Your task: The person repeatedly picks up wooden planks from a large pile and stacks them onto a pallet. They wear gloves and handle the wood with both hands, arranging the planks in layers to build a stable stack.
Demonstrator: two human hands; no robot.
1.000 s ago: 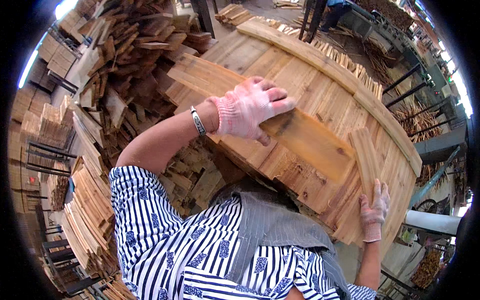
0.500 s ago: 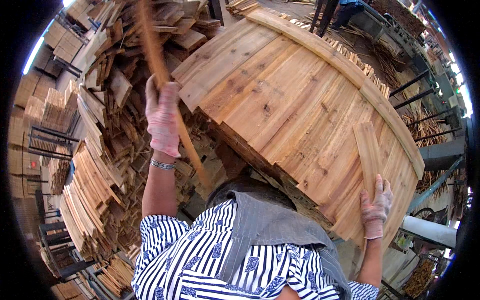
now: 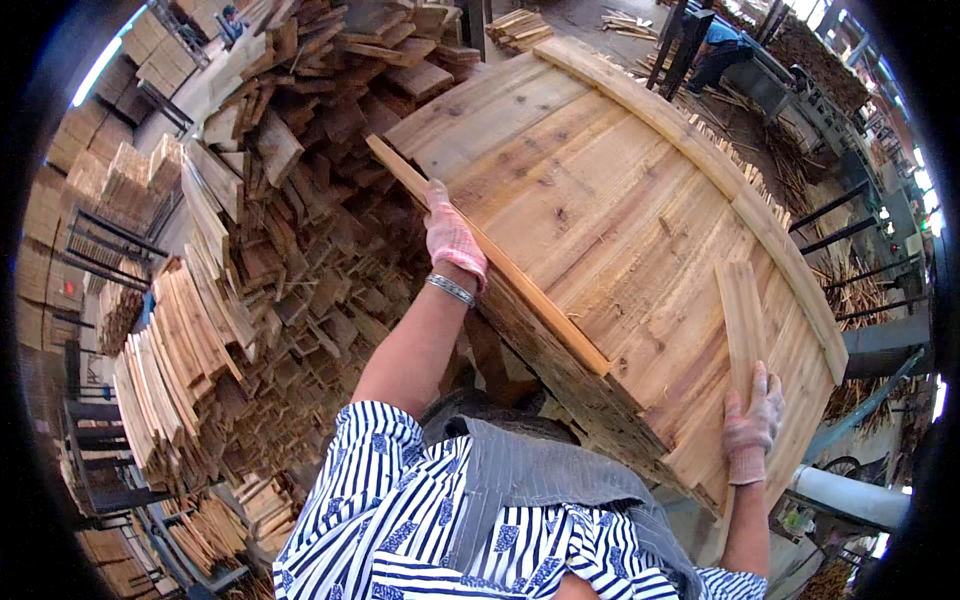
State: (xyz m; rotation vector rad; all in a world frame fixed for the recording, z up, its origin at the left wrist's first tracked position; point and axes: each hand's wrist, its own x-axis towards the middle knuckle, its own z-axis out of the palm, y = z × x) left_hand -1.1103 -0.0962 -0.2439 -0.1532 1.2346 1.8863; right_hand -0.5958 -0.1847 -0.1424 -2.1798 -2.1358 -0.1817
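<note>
A thin orange-brown wooden board [image 3: 550,322] lies along the near edge of a broad plank stack [image 3: 590,215]. My left hand [image 3: 455,240], in a pink-stained work glove, is closed around that board toward its far-left end. On the right side of the stack, my gloved right hand [image 3: 752,428] grips the lower end of a shorter, pale board [image 3: 740,312], which lies across the top planks. The underside of my left hand's grip is hidden.
Long strips [image 3: 690,130] run along the stack's far edge. A big heap of loose boards [image 3: 310,250] rises on the left, with more stacked boards [image 3: 165,370] beyond it. A pale cylinder [image 3: 850,497] is at lower right. Another person [image 3: 720,55] bends over at the far right.
My left hand has swung right and inward, bringing the long board from a raised, blurred position down to the stack's near edge. My right hand and the short board have barely moved.
</note>
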